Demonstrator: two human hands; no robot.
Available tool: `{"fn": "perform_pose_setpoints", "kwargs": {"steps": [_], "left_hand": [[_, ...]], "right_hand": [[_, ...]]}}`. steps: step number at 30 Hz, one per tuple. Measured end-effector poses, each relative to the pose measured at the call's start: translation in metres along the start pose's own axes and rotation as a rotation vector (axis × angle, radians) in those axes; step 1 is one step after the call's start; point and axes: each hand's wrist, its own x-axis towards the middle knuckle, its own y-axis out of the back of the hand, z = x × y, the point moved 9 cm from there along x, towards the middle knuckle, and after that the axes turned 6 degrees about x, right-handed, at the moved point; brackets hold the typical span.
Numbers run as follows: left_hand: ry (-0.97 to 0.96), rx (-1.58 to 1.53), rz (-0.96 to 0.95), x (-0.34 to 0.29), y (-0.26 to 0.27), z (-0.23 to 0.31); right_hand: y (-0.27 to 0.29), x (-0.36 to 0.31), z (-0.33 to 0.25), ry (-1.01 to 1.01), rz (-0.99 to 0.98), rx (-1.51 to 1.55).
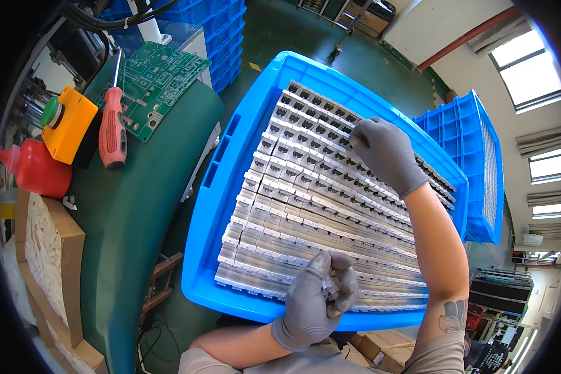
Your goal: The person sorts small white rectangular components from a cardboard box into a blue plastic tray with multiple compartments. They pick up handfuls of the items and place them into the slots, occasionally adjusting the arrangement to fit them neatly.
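Observation:
In front of me stands a blue plastic crate [196, 262] filled with rows of silvery metal blocks [280, 206]. Many blocks in the far rows carry small black parts [305, 124]. My left hand [311, 305], in a grey glove, is curled over the near rows, palm up. Some small silvery pieces [332, 285] show between its fingers; their kind is too small to tell. Over the far right rows, my right hand [383, 153], also gloved, is closed with fingertips pressed together at the blocks. Whatever it may pinch is hidden.
Left is a green-topped table [149, 206] with a green circuit board [159, 81], red-handled screwdriver [113, 128], orange button box [71, 124], red bottle [40, 168] and cardboard box [56, 262]. Blue crates [221, 37] are stacked behind; another filled blue crate [458, 134] stands right.

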Motion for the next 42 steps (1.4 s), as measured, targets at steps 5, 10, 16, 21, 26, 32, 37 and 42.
{"fn": "perform_pose_setpoints", "kwargs": {"steps": [5, 10, 16, 21, 26, 32, 37, 42], "left_hand": [[-0.009, 0.012, -0.014, 0.000, 0.000, 0.001], [-0.012, 0.030, -0.024, 0.001, -0.002, 0.000], [-0.004, 0.017, -0.018, 0.000, -0.001, 0.000], [-0.022, 0.027, -0.043, 0.000, -0.003, 0.001], [-0.040, 0.020, -0.070, 0.002, -0.005, 0.001], [-0.043, 0.023, -0.059, 0.002, -0.003, 0.002], [-0.039, 0.024, -0.072, 0.001, -0.005, 0.001], [-0.022, 0.016, -0.049, 0.000, -0.004, 0.001]], "right_hand": [[-0.001, 0.001, 0.001, -0.015, -0.039, -0.024], [-0.003, 0.004, -0.001, -0.035, -0.115, -0.078], [0.012, -0.005, -0.003, -0.058, -0.008, 0.010], [0.012, -0.016, -0.011, 0.009, 0.060, 0.029], [0.010, -0.017, -0.019, 0.059, 0.040, 0.048], [0.013, -0.015, -0.010, 0.017, 0.141, 0.140], [-0.003, -0.007, -0.002, -0.037, 0.084, 0.053], [0.000, -0.005, -0.001, -0.059, 0.103, 0.067]]}}
